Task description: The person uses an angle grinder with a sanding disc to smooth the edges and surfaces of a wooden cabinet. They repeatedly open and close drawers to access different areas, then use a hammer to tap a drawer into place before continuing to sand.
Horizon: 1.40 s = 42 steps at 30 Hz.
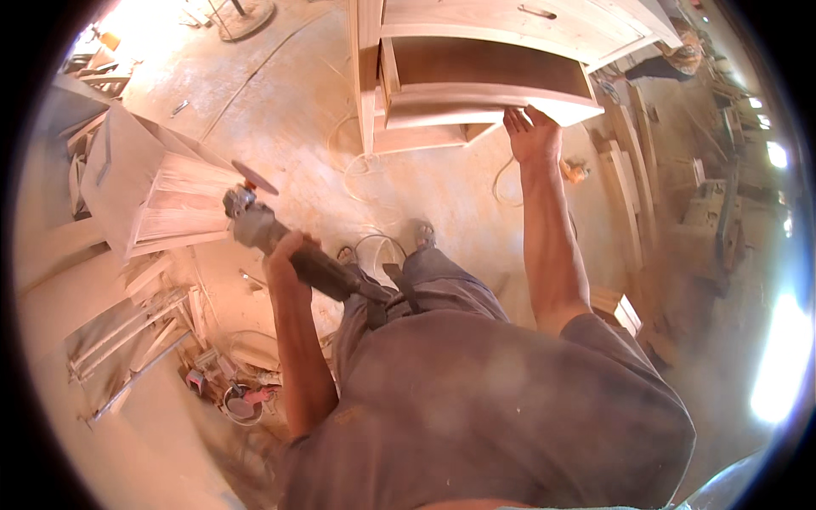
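An angle grinder (314, 268) with a flat sanding disc (255, 178) at its head is held in my left hand (291, 248), whose fingers wrap around the dark body. Its disc points away from me, up and to the left. My right hand (534, 136) reaches forward, with its fingers on the front edge of a partly pulled-out wooden drawer (459, 104). That drawer sits low in a pale, unpainted wooden cabinet (368, 76). Inside the part that shows, I see only a brown bottom panel.
A pale wooden cabinet-like piece (183, 200) stands to the left. Wood strips and a bucket (242, 403) lie at lower left. Long boards (625, 191) lean on the right. A cable (255, 76) crosses the dusty floor (306, 127). A person (671, 64) is at far right.
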Each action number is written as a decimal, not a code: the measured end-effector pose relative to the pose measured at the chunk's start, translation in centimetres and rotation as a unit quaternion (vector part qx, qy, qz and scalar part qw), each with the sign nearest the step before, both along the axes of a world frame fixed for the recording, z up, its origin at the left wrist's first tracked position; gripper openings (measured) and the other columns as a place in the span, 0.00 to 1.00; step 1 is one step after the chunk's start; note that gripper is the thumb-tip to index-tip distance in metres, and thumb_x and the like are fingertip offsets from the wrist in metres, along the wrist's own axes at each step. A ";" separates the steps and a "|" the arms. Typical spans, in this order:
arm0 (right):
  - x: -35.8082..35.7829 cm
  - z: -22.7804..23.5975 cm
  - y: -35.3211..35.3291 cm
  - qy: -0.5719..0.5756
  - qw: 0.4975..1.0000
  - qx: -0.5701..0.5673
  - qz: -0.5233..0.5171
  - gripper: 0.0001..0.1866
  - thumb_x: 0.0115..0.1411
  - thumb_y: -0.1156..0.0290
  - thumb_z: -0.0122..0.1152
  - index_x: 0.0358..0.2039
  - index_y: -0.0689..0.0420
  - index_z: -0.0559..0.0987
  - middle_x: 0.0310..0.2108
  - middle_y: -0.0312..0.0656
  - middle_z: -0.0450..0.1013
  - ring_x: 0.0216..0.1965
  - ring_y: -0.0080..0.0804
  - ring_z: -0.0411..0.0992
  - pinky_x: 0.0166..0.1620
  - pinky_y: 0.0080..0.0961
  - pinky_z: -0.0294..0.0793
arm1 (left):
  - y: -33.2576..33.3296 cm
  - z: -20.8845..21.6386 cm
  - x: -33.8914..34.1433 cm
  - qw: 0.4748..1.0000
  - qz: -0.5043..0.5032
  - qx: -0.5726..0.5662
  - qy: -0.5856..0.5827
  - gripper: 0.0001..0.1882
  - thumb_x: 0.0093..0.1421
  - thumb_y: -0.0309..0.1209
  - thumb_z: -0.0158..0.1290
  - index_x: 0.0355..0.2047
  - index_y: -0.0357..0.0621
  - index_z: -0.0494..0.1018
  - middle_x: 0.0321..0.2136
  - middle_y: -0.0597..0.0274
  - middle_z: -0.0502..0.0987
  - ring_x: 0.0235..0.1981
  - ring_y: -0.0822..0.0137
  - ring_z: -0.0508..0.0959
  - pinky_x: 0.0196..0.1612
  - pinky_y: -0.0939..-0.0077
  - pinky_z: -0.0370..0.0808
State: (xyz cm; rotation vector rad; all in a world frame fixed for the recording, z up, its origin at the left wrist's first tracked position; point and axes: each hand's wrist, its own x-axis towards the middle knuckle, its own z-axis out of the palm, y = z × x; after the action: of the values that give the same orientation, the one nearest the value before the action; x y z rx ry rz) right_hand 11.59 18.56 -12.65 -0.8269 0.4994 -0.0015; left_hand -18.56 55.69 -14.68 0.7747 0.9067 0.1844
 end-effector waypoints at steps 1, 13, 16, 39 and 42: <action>0.0 0.1 0.1 -0.002 1.000 0.015 0.000 0.32 0.69 0.73 0.46 0.67 0.79 0.53 0.70 0.70 0.49 0.70 0.65 0.54 0.73 0.49 0.56 | -0.8 0.1 -0.8 1.000 0.010 0.005 0.002 0.11 0.60 0.28 0.59 0.40 0.33 0.75 0.34 0.51 0.79 0.34 0.55 0.81 0.44 0.60 0.81; 4.3 -1.0 -0.2 -0.110 0.977 0.123 0.131 0.42 0.63 0.83 0.43 0.73 0.73 0.36 0.74 0.63 0.42 0.73 0.61 0.49 0.74 0.47 0.55 | -10.2 0.9 -1.1 0.993 0.114 -0.039 -0.019 0.12 0.55 0.26 0.61 0.38 0.30 0.75 0.31 0.52 0.79 0.34 0.56 0.81 0.44 0.62 0.81; 8.2 -3.6 -0.1 -0.146 0.962 0.190 0.127 0.39 0.61 0.85 0.40 0.72 0.75 0.42 0.69 0.63 0.50 0.71 0.58 0.53 0.75 0.48 0.53 | -11.1 1.1 -0.7 0.992 0.117 -0.033 -0.020 0.12 0.55 0.25 0.61 0.37 0.30 0.76 0.31 0.52 0.79 0.32 0.56 0.81 0.44 0.62 0.81; 11.1 -0.8 2.8 -0.026 0.985 0.150 0.076 0.38 0.62 0.80 0.45 0.72 0.69 0.49 0.73 0.54 0.47 0.76 0.52 0.46 0.74 0.48 0.50 | -10.4 -0.1 -0.4 0.994 0.095 -0.032 -0.034 0.11 0.58 0.28 0.59 0.37 0.32 0.74 0.32 0.53 0.78 0.33 0.55 0.80 0.42 0.62 0.81; 11.9 -0.4 2.5 0.047 0.982 0.181 0.037 0.36 0.67 0.75 0.46 0.73 0.68 0.48 0.74 0.54 0.47 0.75 0.50 0.48 0.74 0.47 0.53 | -10.3 -0.4 -0.3 0.995 0.093 -0.026 -0.034 0.11 0.58 0.28 0.60 0.37 0.33 0.74 0.33 0.54 0.78 0.33 0.55 0.80 0.42 0.62 0.80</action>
State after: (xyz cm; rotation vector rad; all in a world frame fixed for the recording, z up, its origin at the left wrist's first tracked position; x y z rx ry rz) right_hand 23.54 21.08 -13.04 -0.4894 0.5377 0.1925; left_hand -18.87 45.40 -15.12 0.6318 0.9153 0.3481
